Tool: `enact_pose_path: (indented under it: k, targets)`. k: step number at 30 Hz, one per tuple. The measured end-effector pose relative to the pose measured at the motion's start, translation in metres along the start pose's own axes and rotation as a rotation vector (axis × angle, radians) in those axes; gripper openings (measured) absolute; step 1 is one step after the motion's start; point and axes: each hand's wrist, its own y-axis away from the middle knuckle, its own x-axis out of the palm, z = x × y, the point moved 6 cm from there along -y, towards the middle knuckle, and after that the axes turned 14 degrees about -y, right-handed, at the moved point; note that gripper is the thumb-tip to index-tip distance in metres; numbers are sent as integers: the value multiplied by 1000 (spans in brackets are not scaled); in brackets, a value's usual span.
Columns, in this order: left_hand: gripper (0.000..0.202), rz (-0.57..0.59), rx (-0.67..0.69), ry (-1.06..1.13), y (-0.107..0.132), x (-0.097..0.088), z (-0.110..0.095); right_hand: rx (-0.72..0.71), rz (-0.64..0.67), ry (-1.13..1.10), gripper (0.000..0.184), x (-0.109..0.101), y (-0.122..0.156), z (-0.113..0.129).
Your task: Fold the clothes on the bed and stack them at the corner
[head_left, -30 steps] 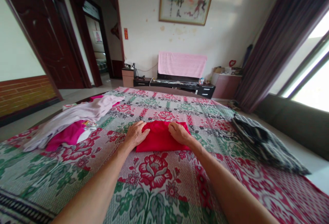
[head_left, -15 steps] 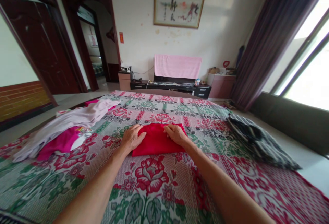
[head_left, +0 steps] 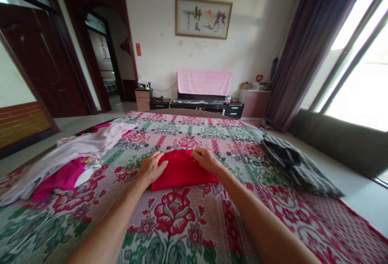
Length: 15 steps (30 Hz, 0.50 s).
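Note:
A folded red cloth, roughly rectangular, lies on the flowered bedspread in front of me; what kind of item it is I cannot tell. My left hand rests on its left end, palm down, with the thumb spread from the fingers. At the far right part of the cloth, my right hand has its fingertips pinched on the edge. Small wrinkles show along the far edge between both hands.
Left of the cloth lies a loose pile with a pale pink garment and a magenta garment. A black-and-white striped garment lies on the right. Beyond the bedspread, a pink towel hangs over a low black cabinet.
The view has turned slightly right and up. My right fingers have drawn together on the far edge of the cloth, which is more wrinkled now. My left hand stays on the left end.

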Motion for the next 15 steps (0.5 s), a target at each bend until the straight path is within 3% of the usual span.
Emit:
enact_pose_path:
  k: [9,15]
  targets:
    - [47,-3,1,-9,0,1,1,-49,-33,72,36,-2,3,10]
    - [48,-20,10,-9,0,3,2,41,36,56,39,2,5,7]
